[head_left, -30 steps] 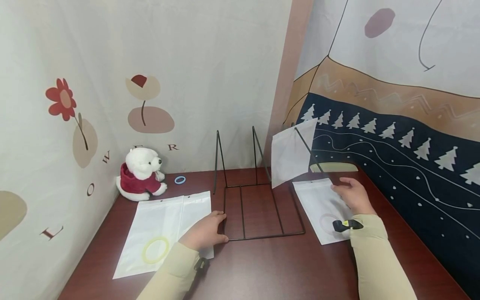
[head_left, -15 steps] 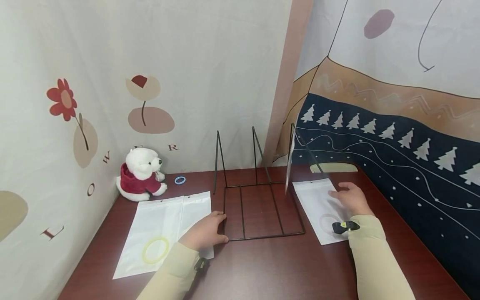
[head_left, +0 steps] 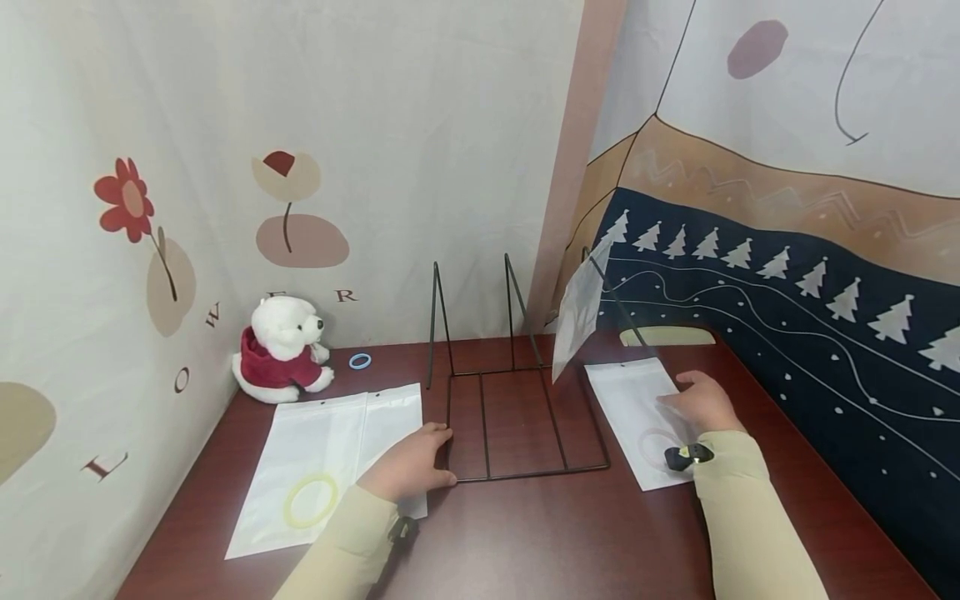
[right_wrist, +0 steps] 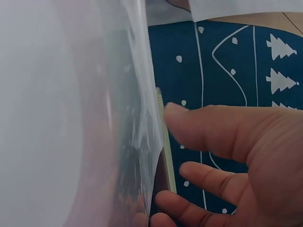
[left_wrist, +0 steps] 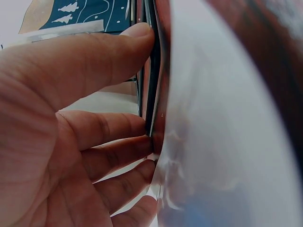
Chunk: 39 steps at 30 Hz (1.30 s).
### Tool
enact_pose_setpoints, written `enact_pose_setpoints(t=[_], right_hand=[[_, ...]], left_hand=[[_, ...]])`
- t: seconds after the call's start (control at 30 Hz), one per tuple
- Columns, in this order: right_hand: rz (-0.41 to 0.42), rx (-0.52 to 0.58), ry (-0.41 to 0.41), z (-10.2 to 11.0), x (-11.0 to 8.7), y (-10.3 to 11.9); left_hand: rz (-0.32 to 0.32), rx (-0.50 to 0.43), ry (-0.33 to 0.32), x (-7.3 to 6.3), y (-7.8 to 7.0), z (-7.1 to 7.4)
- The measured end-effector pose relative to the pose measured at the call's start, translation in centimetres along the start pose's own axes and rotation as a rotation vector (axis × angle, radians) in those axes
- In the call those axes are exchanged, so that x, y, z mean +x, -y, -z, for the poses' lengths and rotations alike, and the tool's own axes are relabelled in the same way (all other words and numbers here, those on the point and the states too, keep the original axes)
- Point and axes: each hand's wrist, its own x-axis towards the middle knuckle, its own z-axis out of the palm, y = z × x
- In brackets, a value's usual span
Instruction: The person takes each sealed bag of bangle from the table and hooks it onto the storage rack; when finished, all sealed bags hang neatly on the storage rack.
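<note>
In the head view, my left hand rests at the front left corner of a black wire rack. Its thumb and fingertips touch the wire, and the left wrist view shows the fingers extended and spread. My right hand is at the right edge of a flat white plastic bag, thumb and fingers apart; contact with the bag is hard to tell. A faint pink ring shows through that bag. Another white bag hangs tilted from the rack's right prong.
Two overlapping white bags lie on the left, one showing a yellow ring. A white plush bear in red sits behind them, beside a small blue ring. A pale green strip lies at the back right.
The hanging bag has swung from facing me to edge-on, then partly back. My right hand has shifted slightly down the right bag's edge. My left hand stays put.
</note>
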Motion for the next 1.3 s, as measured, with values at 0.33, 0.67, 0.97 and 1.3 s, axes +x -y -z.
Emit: enact_pose_setpoints(t=[0.33,0.67,0.97,1.3], right_hand=[[-0.031,-0.089,0.047,-0.2,-0.7,0.4],[-0.026,-0.120,0.017,-0.5,-0.7,0.3],[-0.025,-0.201,-0.013,-0.5,-1.5,1.0],[-0.020,-0.180,0.008,-0.7,-1.0,0.9]], left_hand=[[-0.001,0.004,0.000,0.0,0.0,0.0],[0.005,-0.005,0.003,0.0,-0.1,0.1],[0.000,0.002,0.005,-0.1,-0.2,0.1],[-0.001,0.000,0.002,-0.2,-0.4,0.3]])
